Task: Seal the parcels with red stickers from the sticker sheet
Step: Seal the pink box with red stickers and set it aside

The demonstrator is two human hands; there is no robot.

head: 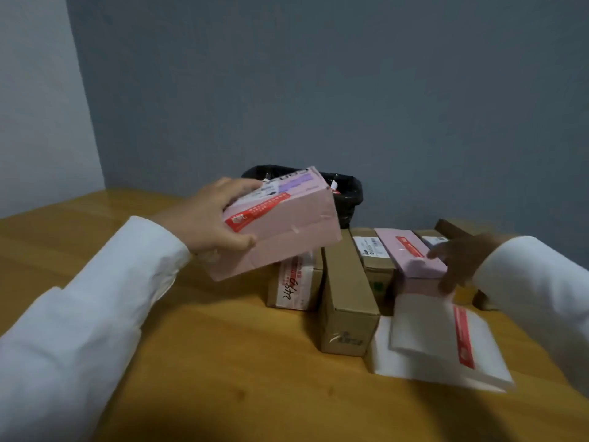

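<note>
My left hand [213, 215] grips a pink parcel [287, 237] by its left end and holds it tilted in the air above the table. A red sticker [258, 211] runs along its top edge. My right hand [459, 260] rests with spread fingers on a second pink parcel [414, 256], which also carries a red sticker [411, 246]. In front of that parcel lie white sticker sheets [424, 339], the upper one with a red sticker strip [463, 338] along its right side.
Several brown cardboard boxes stand in a row on the wooden table [223, 362]: a long one [345, 298], a taped one [294, 285] under the lifted parcel, and a labelled one [373, 253]. A black-lined bin [347, 196] stands behind them against the grey wall.
</note>
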